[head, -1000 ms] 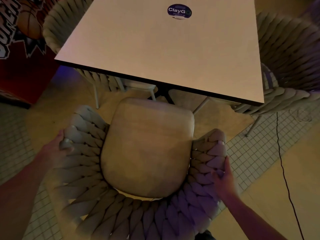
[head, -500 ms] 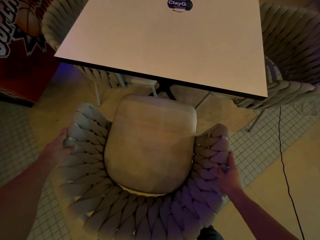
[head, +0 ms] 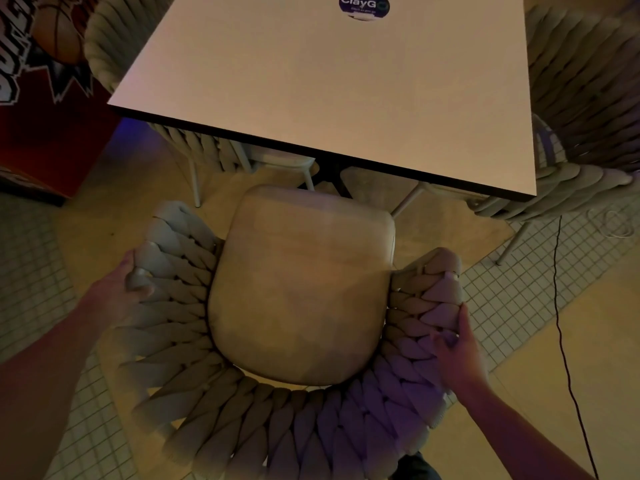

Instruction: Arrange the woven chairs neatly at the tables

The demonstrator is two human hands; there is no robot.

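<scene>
A woven chair (head: pixel 277 341) fills the lower middle of the frame, seen from above, its tan seat cushion (head: pixel 301 282) pointing toward the pale square surface (head: pixel 329 84) in the upper half. The front edge of the cushion sits just short of the surface's dark near edge, not yet tucked beneath it.

The left hand (head: pixel 119 292) is curled tightly around the top of the chair's braided arm at middle left, thumb on the inner side and fingers wrapped over the outer rim. The right hand (head: pixel 457 355) is clamped on the opposite braided arm at right of centre, fingers (head: pixel 441 341) pressed into the weave and the thumb lying along the outer edge. Both forearms run in from the lower corners.

Another woven chair (head: pixel 585 109) stands at the surface's right side, and a third (head: pixel 114 39) at its upper left. A round dark sticker (head: pixel 364 5) lies on the surface at top centre. A thin black cable (head: pixel 562 341) trails across the floor at right.
</scene>
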